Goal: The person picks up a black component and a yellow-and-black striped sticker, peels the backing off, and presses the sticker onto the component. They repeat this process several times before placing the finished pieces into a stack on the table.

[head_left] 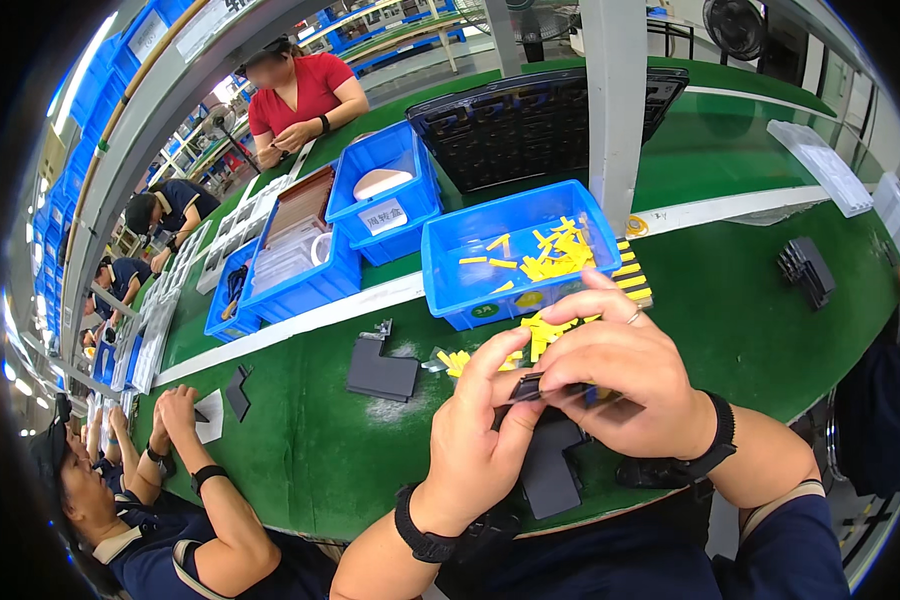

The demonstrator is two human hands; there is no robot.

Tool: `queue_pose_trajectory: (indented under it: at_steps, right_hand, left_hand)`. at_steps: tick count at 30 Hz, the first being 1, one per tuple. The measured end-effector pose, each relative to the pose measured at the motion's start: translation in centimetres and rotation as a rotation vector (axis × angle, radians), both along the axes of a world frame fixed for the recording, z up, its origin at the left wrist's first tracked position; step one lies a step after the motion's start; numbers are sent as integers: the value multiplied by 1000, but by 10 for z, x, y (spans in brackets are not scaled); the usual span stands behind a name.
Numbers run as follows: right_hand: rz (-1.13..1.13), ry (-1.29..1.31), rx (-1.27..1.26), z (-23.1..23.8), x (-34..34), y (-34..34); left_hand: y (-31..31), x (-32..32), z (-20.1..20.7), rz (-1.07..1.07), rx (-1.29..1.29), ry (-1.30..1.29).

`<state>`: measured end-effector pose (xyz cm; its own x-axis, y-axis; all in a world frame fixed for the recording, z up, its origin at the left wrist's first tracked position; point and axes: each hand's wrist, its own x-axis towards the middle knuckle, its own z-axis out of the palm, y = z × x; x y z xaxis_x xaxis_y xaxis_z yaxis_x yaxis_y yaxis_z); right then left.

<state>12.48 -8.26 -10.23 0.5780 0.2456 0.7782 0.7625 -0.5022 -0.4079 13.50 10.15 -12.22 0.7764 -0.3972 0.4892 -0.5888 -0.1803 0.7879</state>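
Both hands meet over the near edge of the green bench around a small dark flat piece (pixel 576 394). My left hand (pixel 482 432) pinches its left end between thumb and fingers. From the other side my right hand (pixel 638 372) grips it, covering much of it. Just below them a dark grey angular plate (pixel 550 478) lies on the bench. Loose yellow strips (pixel 542 338) sit right behind my fingers, and a smaller group of yellow strips (pixel 457 362) is beside my left hand. An L-shaped dark plate (pixel 382 374) rests farther left.
Beyond my hands stands a blue bin (pixel 460 236) with more yellow strips. Other blue bins (pixel 308 290) are at its left, near a grey post (pixel 616 110). Stacked dark parts (pixel 808 272) lie at the right. A co-worker's hands (pixel 175 415) work at the left.
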Motion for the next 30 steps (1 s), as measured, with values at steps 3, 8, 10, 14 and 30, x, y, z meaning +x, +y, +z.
queue_pose_trajectory:
  at_steps: [3, 8, 10, 14, 30]
  right_hand:
    - [-95, -95, 39, 0, -1, 1]
    - [-102, 37, 200, -6, 8, 0]
    - [-81, 25, 203, -9, 10, 0]
    - [-90, 60, 190, -12, 8, 0]
    - [-298, 368, 176, -1, 26, -15]
  left_hand:
    - [-2, 2, 0, -61, -160, 226]
    - [1, 8, -3, -215, -450, 486]
    - [2, 8, -4, -224, -465, 492]
    - [-1, 6, -4, -166, -423, 455]
    - [2, 16, -9, -86, -499, 563]
